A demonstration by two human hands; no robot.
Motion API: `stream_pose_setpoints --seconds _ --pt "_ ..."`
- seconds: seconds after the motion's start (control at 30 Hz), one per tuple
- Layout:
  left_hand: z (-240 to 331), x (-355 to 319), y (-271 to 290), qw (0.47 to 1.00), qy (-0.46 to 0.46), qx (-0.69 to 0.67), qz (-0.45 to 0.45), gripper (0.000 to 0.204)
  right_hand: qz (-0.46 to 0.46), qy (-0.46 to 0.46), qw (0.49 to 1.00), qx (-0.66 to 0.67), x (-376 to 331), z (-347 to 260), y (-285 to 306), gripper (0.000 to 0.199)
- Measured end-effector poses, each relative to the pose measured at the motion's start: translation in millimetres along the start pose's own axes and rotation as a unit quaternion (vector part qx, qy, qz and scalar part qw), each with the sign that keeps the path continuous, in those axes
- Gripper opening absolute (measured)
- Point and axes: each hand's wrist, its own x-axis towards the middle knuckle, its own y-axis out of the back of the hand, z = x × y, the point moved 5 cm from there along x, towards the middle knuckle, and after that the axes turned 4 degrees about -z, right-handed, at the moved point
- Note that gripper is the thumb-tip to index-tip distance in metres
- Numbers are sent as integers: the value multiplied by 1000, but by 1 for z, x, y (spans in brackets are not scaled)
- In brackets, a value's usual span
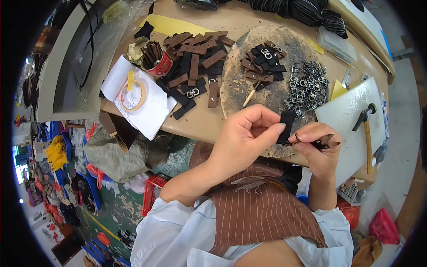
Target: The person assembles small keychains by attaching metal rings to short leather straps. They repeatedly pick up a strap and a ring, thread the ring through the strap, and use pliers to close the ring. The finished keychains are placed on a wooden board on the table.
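Observation:
Over the near edge of the round board, my left hand (251, 133) pinches a short black strap (287, 123) between thumb and fingertips. My right hand (318, 144) is closed close beside it, thumb and index finger meeting at the strap's lower end. A dark, shiny piece with pointed ends (328, 141) sticks out of the right hand; its kind is not clear. On the board lie a pile of small metal clasps (307, 86) and a heap of brown and black straps (264, 62), some with metal rings. A thin wooden-handled tool (251, 94) rests between the heap and my left hand.
More brown straps (194, 66) are piled left of the round board (231, 84), near a red tin of brown sticks (156, 62). A tape roll (133, 94) sits on white papers (149, 118). At right, a hammer (367, 133) lies on a pale slab (344, 120).

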Motion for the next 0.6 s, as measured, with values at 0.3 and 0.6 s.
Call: stream_pose_setpoints --seconds 0.3,0.6 --pt "1 -4 -6 1000 -3 27 4 23 19 -35 997 -73 -5 2 4 18" --pt "-15 -11 -8 999 40 -25 27 24 27 -105 987 -121 -9 12 5 16"
